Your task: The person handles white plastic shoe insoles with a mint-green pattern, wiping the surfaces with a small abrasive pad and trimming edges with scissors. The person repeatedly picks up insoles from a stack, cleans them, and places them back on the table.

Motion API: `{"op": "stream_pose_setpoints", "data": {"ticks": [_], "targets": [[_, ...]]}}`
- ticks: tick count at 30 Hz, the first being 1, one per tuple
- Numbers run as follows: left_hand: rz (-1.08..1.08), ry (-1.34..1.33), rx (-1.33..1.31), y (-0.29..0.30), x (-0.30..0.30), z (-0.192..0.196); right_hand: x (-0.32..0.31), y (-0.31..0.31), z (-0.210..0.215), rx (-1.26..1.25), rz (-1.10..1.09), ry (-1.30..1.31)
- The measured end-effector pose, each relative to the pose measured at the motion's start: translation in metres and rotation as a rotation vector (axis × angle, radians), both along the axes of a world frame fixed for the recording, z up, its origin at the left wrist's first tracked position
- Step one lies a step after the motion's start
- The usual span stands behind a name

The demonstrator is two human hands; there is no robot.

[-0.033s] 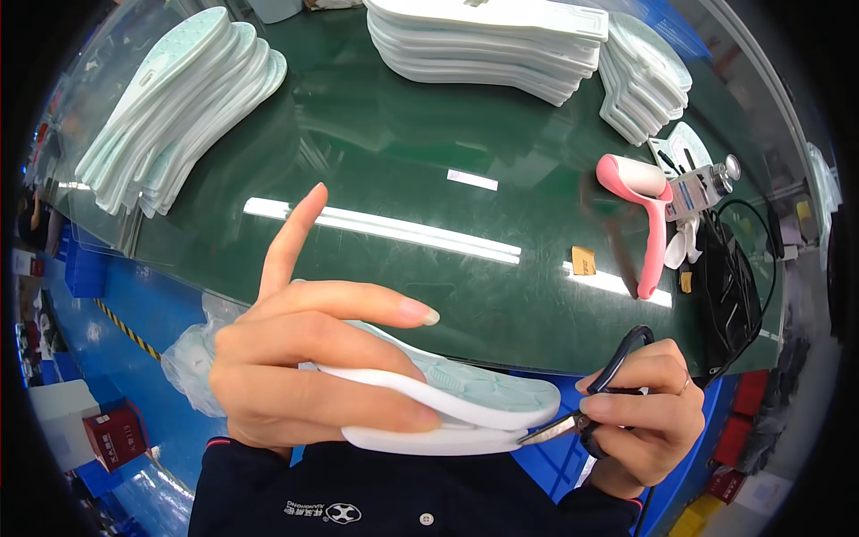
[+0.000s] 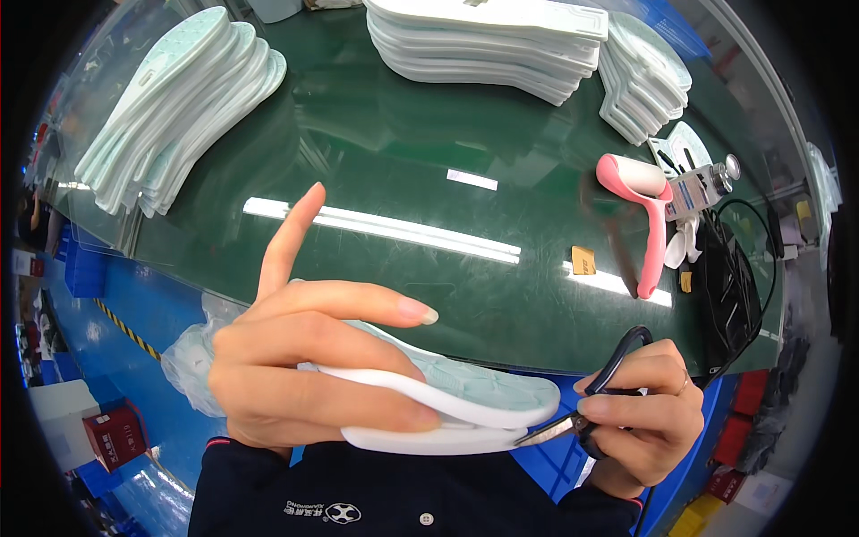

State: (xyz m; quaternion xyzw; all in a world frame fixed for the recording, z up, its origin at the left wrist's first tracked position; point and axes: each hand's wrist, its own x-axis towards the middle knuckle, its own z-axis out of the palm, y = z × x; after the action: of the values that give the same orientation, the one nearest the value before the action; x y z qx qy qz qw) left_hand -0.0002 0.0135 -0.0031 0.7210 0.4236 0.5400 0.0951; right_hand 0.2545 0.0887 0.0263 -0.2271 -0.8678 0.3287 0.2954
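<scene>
My left hand (image 2: 313, 367) is closed around a pair of white shoe soles (image 2: 483, 394) with a pale green patterned top, one above the other. Its index finger points up and away from them. In my right hand (image 2: 649, 421) is a pair of small scissors (image 2: 562, 428) with dark handle loops. The blade tips touch or nearly touch the lower sole's right end, in the gap between the two soles; whether they are cutting anything is too small to tell. The soles are held off the near edge of the green table (image 2: 394, 233), in front of my dark shirt.
Stacks of soles stand at the far left (image 2: 179, 116), far middle (image 2: 483, 54) and far right (image 2: 646, 80). A pink-handled lint roller (image 2: 651, 224), a clear bottle with a metal cap (image 2: 698, 192), a brown paper piece (image 2: 583, 260) and a black pouch (image 2: 727, 295) lie at the right.
</scene>
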Motion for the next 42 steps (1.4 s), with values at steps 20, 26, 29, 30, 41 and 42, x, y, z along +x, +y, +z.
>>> {"op": "stream_pose_setpoints", "data": {"ticks": [20, 26, 29, 30, 41, 42], "targets": [[-0.139, 0.106, 0.002, 0.000, -0.010, 0.001, -0.003, 0.000, 0.000, 0.036, 0.036, 0.017], [-0.166, 0.126, -0.014, 0.000, -0.010, 0.003, -0.003, -0.001, -0.003, 0.048, 0.029, 0.048], [-0.183, 0.144, -0.033, 0.001, -0.010, 0.004, -0.004, -0.002, -0.004, 0.049, 0.027, 0.055], [-0.180, 0.140, -0.029, 0.001, -0.010, 0.004, -0.003, -0.002, -0.004, 0.050, 0.033, 0.051], [-0.162, 0.144, -0.044, -0.001, -0.003, 0.005, -0.005, -0.003, -0.005, 0.052, 0.081, 0.044], [-0.152, 0.138, -0.038, -0.001, -0.001, 0.004, -0.006, -0.003, -0.003, 0.049, 0.090, 0.036]]}}
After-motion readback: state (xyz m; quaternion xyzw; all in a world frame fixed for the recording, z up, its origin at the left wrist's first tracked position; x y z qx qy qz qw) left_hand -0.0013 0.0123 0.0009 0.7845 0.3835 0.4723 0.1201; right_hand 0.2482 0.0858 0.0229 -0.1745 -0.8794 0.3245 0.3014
